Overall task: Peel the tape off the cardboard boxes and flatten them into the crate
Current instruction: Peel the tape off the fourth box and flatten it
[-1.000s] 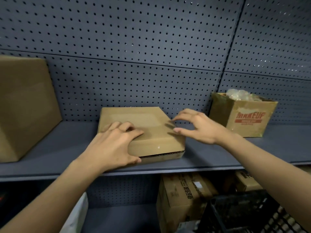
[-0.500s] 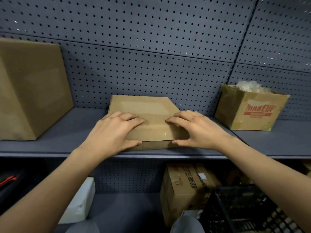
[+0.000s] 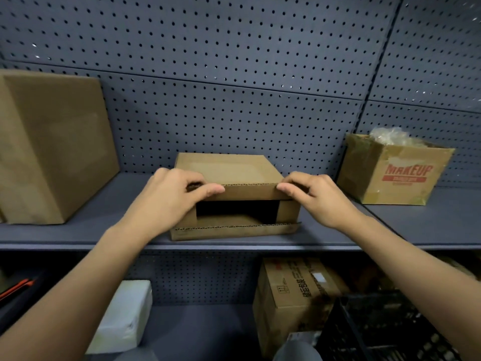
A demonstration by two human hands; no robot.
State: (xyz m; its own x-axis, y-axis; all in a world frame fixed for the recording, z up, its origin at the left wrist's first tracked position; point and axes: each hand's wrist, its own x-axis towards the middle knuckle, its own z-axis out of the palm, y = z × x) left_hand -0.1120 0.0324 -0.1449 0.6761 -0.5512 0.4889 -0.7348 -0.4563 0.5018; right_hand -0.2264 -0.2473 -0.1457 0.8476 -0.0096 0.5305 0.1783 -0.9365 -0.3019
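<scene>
- A black crate [image 3: 390,332] sat in the lower right corner of the frame, closest of all.
- Just left of it, on the bottom shelf, stood a brown printed box [image 3: 289,290]. The crate covered part of its right side.
- A white block [image 3: 125,313] lay at the lower left, well apart from the printed box.
- Two bare arms reached up from the bottom corners toward the middle of the frame.
- The left hand [image 3: 166,201] gripped the left end of the top flap [image 3: 250,192] of the small box [image 3: 234,170]. Its thumb lay flat on the front of the flap and its fingers curled over the edge.
- The right hand [image 3: 320,201] pinched the right end of the same flap in the same way.
- The small box sat in the middle of the frame on the grey shelf [image 3: 78,230], close to the shelf's front edge.
- Its front end was open, and a dark hole showed under the top flap.
- The bottom flap [image 3: 234,230] lay low along the front of the shelf.
- A big plain box [image 3: 52,147] stood at the left of the frame on the same shelf, well apart from the small box.
- At the right stood an open box with the red word MAKEUP [image 3: 390,175] on it. Clear crinkly plastic [image 3: 387,135] stuck out of its top.
- Behind them all was a grey wall [image 3: 234,74] full of little holes.
</scene>
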